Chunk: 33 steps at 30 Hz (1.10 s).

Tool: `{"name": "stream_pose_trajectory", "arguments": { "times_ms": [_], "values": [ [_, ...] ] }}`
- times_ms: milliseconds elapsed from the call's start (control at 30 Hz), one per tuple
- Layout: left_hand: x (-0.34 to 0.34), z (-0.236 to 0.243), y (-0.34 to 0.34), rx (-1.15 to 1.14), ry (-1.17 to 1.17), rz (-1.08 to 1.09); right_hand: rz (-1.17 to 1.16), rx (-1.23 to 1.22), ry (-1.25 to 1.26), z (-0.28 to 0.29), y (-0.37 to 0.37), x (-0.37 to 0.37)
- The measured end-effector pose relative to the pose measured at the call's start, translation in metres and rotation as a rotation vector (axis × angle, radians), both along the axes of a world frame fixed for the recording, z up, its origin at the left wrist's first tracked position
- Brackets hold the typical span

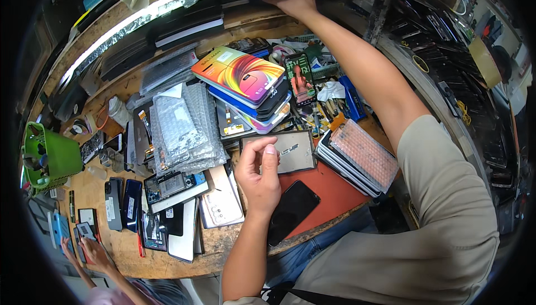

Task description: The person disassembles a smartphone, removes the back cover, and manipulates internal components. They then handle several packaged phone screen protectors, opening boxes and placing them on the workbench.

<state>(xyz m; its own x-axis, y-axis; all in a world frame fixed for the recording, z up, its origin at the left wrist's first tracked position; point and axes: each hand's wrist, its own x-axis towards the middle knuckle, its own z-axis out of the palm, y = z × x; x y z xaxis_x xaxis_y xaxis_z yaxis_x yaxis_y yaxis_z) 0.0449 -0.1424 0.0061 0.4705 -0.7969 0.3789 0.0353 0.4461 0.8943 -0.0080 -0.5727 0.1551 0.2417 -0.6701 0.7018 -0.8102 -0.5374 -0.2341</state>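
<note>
My left hand (259, 179) is raised over the bench's front, its fingers loosely curled toward the thumb, and I see nothing held in it. Below and right of it a dark-screened phone (293, 211) lies on the red mat (329, 196). Just behind the hand is a flat grey panel with a dark frame (298, 153). Across the bench stretches my right arm, with the right hand (295, 4) inside the dark shelf under the light strip; its fingers are lost in shadow. Beneath that arm is a stack of slim devices topped with pink bubble wrap (365, 154).
Colourful flat boxes (240, 76) are piled mid-bench, near a lit phone (300, 80). Bubble-wrapped panels (181, 126) and opened phone parts (174, 185) crowd the left. A green basket (53, 157) stands far left. At lower left another person's hands (95, 252) are near a small device.
</note>
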Motion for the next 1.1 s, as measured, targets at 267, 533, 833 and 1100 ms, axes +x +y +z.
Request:
{"name": "stream_pose_trajectory", "arguments": {
  "times_ms": [267,533,833,1100],
  "values": [
    [0.005,-0.005,0.006,0.019,0.021,0.135,0.479,0.407,0.25,0.001,0.213,-0.012],
    [0.001,-0.01,-0.004,-0.02,-0.023,0.122,0.407,0.478,0.418,-0.034,0.264,-0.017],
    [0.006,-0.014,-0.002,-0.008,-0.014,0.143,0.135,0.324,0.221,-0.001,0.242,-0.071],
    [0.0,-0.013,-0.003,0.021,-0.205,0.138,-0.062,0.199,0.169,0.003,0.161,-0.03]
  ]
}}
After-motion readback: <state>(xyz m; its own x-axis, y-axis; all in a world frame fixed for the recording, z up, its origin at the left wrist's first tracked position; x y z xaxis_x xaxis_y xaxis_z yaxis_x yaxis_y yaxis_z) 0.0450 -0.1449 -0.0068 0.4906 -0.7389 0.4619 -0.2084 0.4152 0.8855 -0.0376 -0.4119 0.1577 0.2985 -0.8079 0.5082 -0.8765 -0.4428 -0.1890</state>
